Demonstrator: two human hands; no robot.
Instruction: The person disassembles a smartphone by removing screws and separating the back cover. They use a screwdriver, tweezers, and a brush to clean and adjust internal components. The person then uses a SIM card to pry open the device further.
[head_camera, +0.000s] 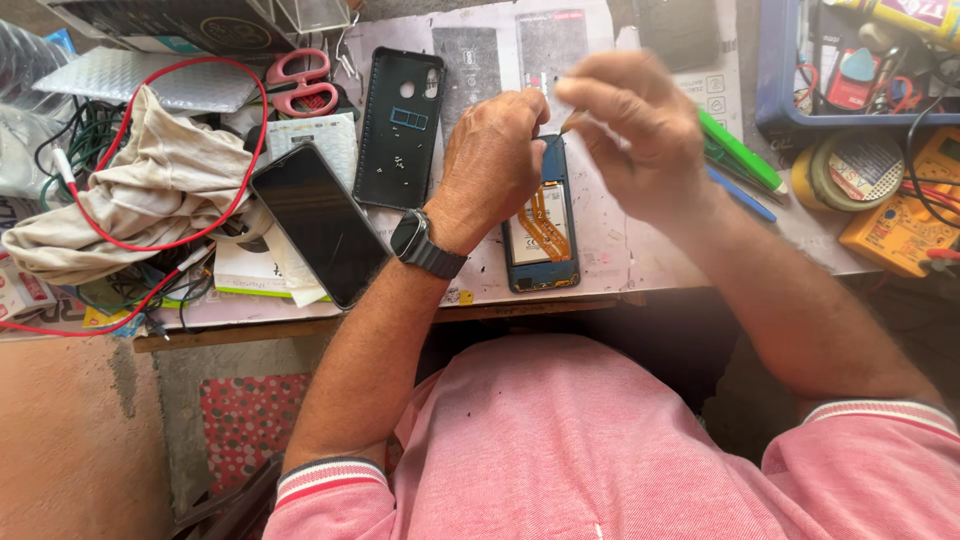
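Observation:
An opened blue phone (543, 240) lies on the workbench with orange flex cables showing inside. My left hand (493, 160), with a black watch on its wrist, rests on the phone's upper left part and steadies it. My right hand (635, 130) hovers over the phone's top end, fingers pinched on a thin tool whose small tip (566, 126) points down at the phone. The hand is blurred. The phone's dark back cover (402, 125) lies face up to the left, with tiny screws on it.
A second black phone (322, 222) lies at the left, beside a beige cloth (140, 195), red wires and pink scissors (303, 82). Green and blue pens (738, 160) sit right of the hands. A yellow multimeter (900, 215), tape roll (850, 168) and blue tray (775, 80) crowd the right.

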